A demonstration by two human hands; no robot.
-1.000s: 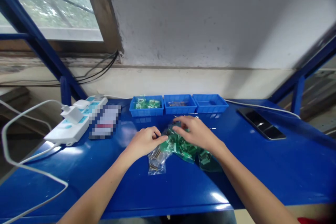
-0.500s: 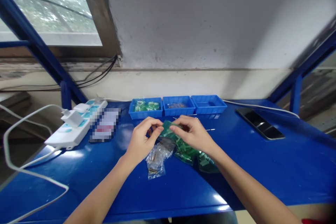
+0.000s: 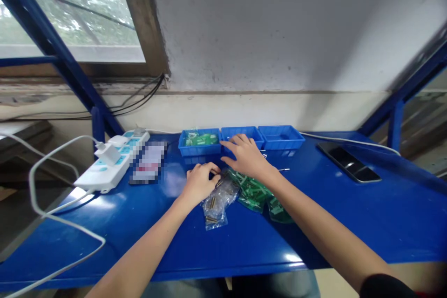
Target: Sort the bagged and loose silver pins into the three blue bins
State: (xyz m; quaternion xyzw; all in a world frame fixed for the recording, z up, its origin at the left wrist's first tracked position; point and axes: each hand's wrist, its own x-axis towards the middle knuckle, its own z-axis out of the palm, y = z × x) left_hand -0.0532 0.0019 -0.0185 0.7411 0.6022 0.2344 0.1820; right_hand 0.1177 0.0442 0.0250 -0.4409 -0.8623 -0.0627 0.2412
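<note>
My left hand [image 3: 202, 181] is curled at the upper end of a clear plastic bag [image 3: 213, 212] holding brass-coloured pins, thumb and fingertips on its edge. Fingers spread and holding nothing, my right hand [image 3: 246, 156] hovers in front of the middle blue tray [image 3: 258, 137] and partly hides it. Its fingertips are near the right side of the left blue tray [image 3: 199, 151], which holds green bagged pieces [image 3: 202, 139]. Below my right hand and forearm lie green plastic bags [image 3: 253, 195] of small parts, partly covered by the arm.
A third blue tray [image 3: 281, 142] stands at the right of the row. Thin metal tools [image 3: 283, 169] lie behind my right wrist. A white power strip [image 3: 113, 163] with a looping cable and a blurred phone [image 3: 149, 163] are on the left. A dark phone [image 3: 349, 162] rests on the right.
The green bag that both hands were pinching has left them. My right hand has opened and moved toward the trays; my left has lowered to the clear bag. The left tray shows more green.
</note>
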